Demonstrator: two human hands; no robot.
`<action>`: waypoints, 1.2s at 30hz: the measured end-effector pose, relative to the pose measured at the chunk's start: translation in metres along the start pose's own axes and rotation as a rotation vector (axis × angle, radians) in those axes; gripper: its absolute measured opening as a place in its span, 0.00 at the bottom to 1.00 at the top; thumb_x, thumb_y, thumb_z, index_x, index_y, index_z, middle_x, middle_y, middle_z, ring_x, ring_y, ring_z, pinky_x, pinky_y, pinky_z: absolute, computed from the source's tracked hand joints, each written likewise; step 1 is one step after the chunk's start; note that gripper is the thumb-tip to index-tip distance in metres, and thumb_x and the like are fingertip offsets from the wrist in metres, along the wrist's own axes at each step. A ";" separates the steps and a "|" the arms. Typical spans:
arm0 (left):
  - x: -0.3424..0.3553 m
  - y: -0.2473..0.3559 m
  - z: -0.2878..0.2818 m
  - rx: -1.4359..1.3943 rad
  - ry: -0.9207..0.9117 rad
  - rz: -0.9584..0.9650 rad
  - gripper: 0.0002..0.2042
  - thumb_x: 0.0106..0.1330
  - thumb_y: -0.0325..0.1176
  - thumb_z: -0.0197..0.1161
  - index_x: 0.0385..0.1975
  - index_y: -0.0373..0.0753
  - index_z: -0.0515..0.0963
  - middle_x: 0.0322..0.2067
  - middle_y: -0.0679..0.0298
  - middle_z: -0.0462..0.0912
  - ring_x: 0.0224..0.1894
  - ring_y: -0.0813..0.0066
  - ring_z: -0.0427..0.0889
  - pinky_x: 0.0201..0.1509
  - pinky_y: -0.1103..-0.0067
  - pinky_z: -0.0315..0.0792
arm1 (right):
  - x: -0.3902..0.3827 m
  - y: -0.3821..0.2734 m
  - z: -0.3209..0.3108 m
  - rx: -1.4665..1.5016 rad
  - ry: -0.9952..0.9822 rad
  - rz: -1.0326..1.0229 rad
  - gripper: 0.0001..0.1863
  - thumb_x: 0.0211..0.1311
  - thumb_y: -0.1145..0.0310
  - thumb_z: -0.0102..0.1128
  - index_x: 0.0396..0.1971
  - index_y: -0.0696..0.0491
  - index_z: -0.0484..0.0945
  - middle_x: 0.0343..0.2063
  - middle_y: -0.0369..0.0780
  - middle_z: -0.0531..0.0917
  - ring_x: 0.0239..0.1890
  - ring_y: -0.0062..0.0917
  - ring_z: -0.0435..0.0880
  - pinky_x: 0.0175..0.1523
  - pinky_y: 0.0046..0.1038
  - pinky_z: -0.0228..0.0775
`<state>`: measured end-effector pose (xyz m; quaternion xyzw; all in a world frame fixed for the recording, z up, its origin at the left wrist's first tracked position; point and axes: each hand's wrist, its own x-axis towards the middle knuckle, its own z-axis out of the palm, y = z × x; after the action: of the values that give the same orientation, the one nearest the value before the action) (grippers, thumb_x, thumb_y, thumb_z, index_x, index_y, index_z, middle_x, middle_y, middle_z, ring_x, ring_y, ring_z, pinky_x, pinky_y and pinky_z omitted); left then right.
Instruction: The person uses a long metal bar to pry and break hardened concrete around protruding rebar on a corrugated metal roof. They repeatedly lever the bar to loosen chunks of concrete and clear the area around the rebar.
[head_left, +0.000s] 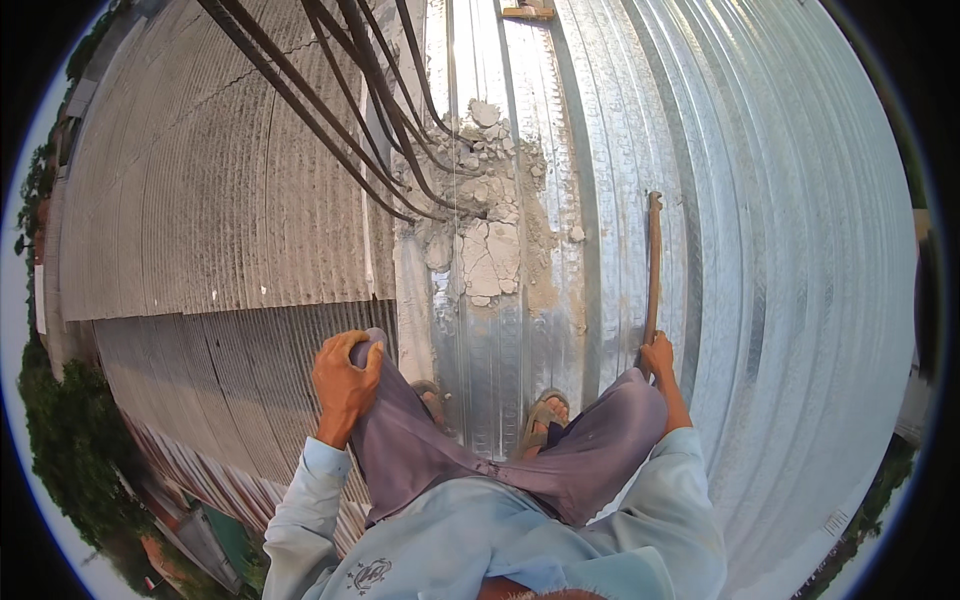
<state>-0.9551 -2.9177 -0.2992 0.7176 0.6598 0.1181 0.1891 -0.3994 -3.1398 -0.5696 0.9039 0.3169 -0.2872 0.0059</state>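
My left hand (343,385) rests on my left knee, thumb and fingers apart and bent over the cloth, holding nothing. In my right hand (658,362), beside my right knee, is the lower end of a long brown metal bar (654,270). The bar points away from me along the ribbed metal sheet, and its far tip looks notched. Ahead of my feet, several rusty steel rebars (335,140) rise from a patch of broken concrete (490,255) and lean to the far left. Neither hand touches them.
Shiny ribbed metal decking (800,300) spreads under my feet and to the right. Grey corrugated roof sheets (200,180) lie on the left, with a stepped edge. A small wooden piece (528,13) sits at the far end. Trees (75,450) show beyond the left edge.
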 end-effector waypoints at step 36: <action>-0.145 0.207 -0.227 -0.681 -0.480 -0.448 0.13 0.59 0.35 0.64 0.35 0.32 0.86 0.28 0.54 0.87 0.29 0.68 0.87 0.39 0.73 0.80 | -0.423 0.043 -0.447 0.749 -0.305 0.304 0.11 0.65 0.74 0.53 0.41 0.64 0.80 0.29 0.47 0.84 0.23 0.36 0.85 0.22 0.36 0.77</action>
<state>-0.8777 -3.0468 0.0054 0.4616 0.6599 0.1148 0.5816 -0.4121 -3.3287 0.0175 0.8272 0.0497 -0.5087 -0.2334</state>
